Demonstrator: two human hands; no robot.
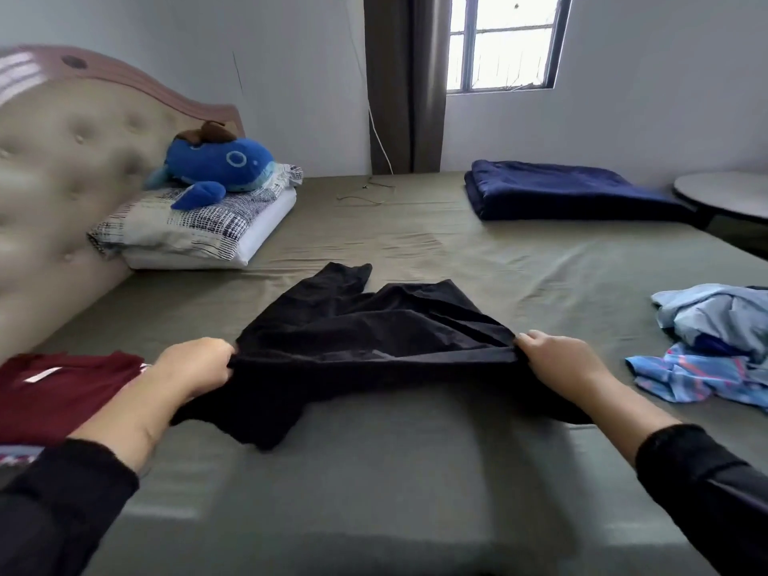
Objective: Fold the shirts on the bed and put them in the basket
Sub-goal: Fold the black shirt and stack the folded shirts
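Both hands grip black shirt, mid-bed.
We see left hand [195, 367] and right hand [552, 355] each pinching an end of the black shirt [365, 326], stretched between them over the olive bed [395, 471]. Maroon shirt [62, 388] lies at 9 o'clock, blue clothes pile [715, 338] at 3, folded navy blanket [569, 189] at 1, whale plush [216, 164] on pillows [199, 230] at 11.

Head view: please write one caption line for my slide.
Both hands, left hand and right hand, grip a black shirt on the green bed.
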